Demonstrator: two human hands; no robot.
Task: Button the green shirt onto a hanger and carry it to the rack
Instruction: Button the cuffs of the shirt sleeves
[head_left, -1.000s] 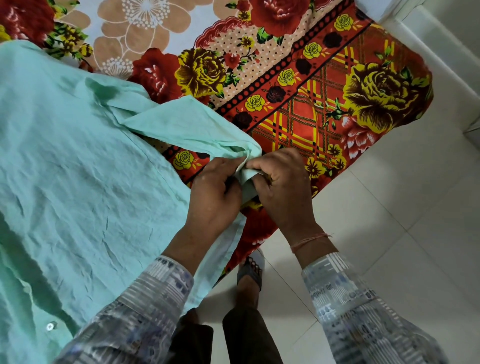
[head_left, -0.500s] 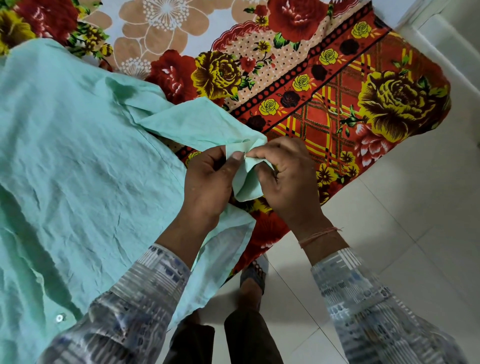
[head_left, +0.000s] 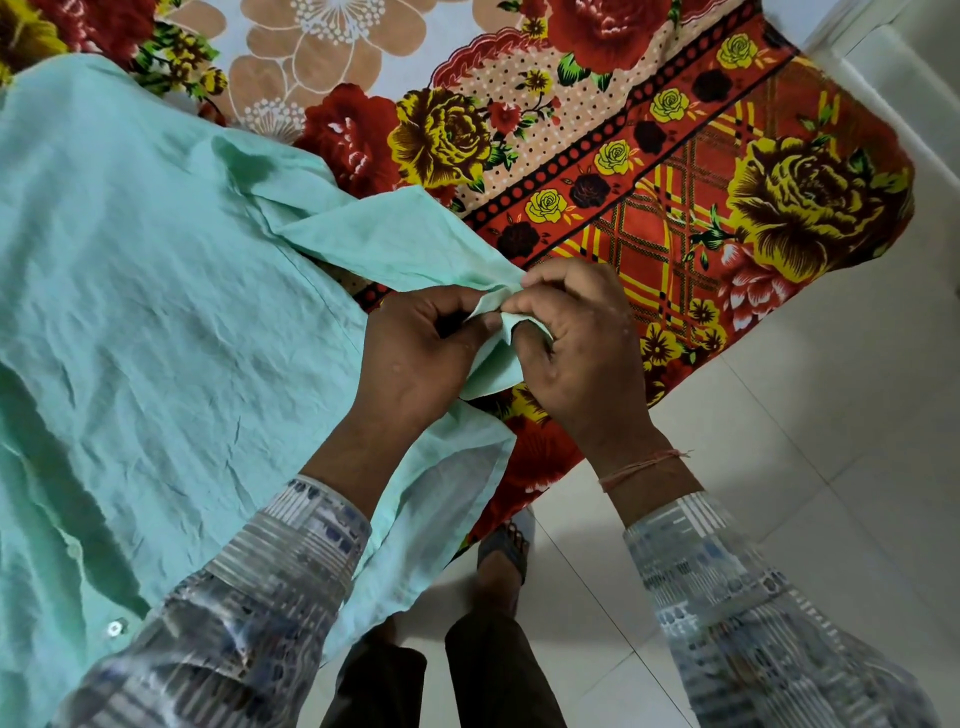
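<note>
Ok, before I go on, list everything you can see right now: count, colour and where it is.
green shirt: one, mint green, spread on the bed at left, one edge hanging over the bedside
shirt button: one, white, lower left on the shirt
floral bedsheet: one, red, yellow and cream, under the shirt
tiled floor: white, right and bottom
sandal: one, grey-blue, on a foot below the bed edge
trousers: dark, bottom centre
thread bracelet: one, orange-red, right wrist
sleeves: two, white, grey and blue print, on the forearms
left hand: pinches a fold of the shirt, centre
right hand: pinches the same fold, beside the left
</note>
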